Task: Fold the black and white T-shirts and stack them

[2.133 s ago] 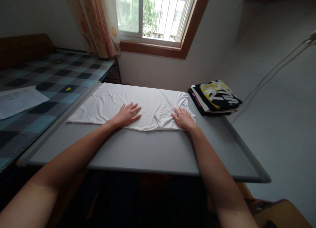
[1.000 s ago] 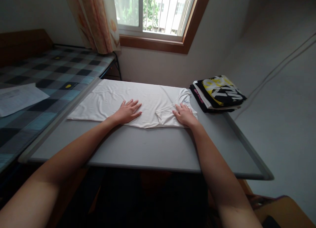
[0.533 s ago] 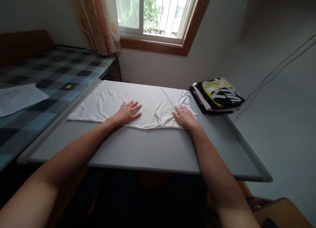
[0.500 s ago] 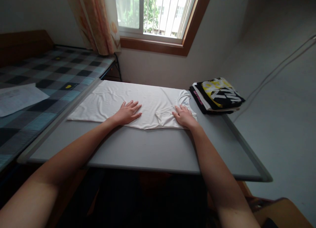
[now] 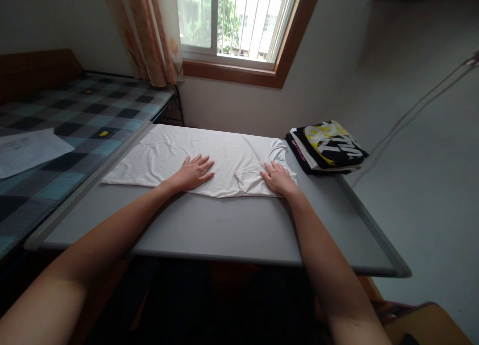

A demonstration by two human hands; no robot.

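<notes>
A white T-shirt (image 5: 224, 158) lies lengthwise across the table, its collar end to the right and its hem to the left. One long side is folded over, and a sleeve lies on top near the collar. My left hand (image 5: 192, 174) rests flat on the middle of the shirt, fingers spread. Flat on the folded sleeve part, close to the collar, lies my right hand (image 5: 277, 178), also open. Small wrinkles run across the cloth, mostly on its left half.
A stack of folded shirts (image 5: 325, 148), black with yellow and white print on top, sits at the table's (image 5: 224, 230) back right. Left of the table is a bed with a checked cover (image 5: 123, 103) and papers (image 5: 30, 150). A window and curtain are behind; a wall stands at right.
Both hands keep their places on the shirt. The whole view has shifted very slightly; the shirt and the stack look the same.
</notes>
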